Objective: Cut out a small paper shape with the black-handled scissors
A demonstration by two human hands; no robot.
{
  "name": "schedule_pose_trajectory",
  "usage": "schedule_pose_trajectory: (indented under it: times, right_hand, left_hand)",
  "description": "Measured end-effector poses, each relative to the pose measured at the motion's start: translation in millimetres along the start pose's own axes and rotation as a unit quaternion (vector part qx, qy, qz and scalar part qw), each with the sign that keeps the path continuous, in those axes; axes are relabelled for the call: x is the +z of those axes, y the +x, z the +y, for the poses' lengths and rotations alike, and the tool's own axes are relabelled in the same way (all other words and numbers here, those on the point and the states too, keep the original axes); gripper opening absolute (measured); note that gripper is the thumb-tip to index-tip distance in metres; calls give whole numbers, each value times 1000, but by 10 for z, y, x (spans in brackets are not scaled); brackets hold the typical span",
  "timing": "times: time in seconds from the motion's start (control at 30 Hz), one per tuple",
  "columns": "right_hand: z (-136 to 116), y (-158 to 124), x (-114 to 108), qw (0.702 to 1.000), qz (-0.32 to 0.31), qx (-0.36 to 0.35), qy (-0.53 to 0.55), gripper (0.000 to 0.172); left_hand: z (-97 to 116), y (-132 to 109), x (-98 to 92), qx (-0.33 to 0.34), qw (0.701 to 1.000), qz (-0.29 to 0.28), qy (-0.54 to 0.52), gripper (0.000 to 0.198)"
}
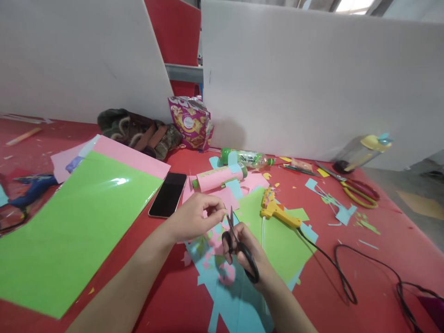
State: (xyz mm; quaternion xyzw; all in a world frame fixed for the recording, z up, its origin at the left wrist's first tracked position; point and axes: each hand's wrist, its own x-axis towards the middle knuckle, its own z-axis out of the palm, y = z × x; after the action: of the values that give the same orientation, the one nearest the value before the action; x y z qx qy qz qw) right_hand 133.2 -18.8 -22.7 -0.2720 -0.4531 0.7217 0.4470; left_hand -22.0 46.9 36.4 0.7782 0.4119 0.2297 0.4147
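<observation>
My right hand (248,247) holds black-handled scissors (239,247), its fingers at the loops and the slightly parted blades pointing up and away. Close to the blade tips, my left hand (199,213) is closed in a pinch. A tiny pale green bit shows at its fingertips, too small to name. Under both hands lie blue paper (239,296), a green sheet (284,254) and small pink and green cut-outs, among them a round pink piece (227,274). Just beyond my left hand is a bottle wrapped in pink paper (218,179).
A yellow glue gun (279,212) trails a black cord to the right. A phone (168,195) and large green sheets (79,222) lie left, near a blue glue gun (34,190). Behind are a green bottle (246,158), a snack bag (192,122), large scissors (347,182) and white panels.
</observation>
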Motion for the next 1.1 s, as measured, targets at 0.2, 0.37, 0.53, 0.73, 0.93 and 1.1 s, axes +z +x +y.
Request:
schedule_pose_trajectory:
  times: [0.2,0.37,0.53,0.73,0.93,1.1]
  right_hand:
    - [-21,5,12,1000,5,8,-7,41]
    - [-3,0,2,1000,6,8,-6,41]
    - [-13,0,-6,1000,6,9,-3,41]
    - [-21,-1,-3,1000,7,6,-12,41]
    - [-14,-9,-1,1000,6,4,-11,39]
    - [-23,-8,4,1000,12,10,-19,40]
  left_hand:
    - [17,-4,-17,4,1000,-9,7,20]
    - [40,-1,-20,5,1000,-15,5,20]
    - [52,-4,-21,7,1000,-13,13,20]
    - [53,-5,-17,12,1000,-12,8,20]
    - [64,-5,-16,11,1000,-16,4,20]
    - [48,-5,-12,15,1000,-18,3,20]
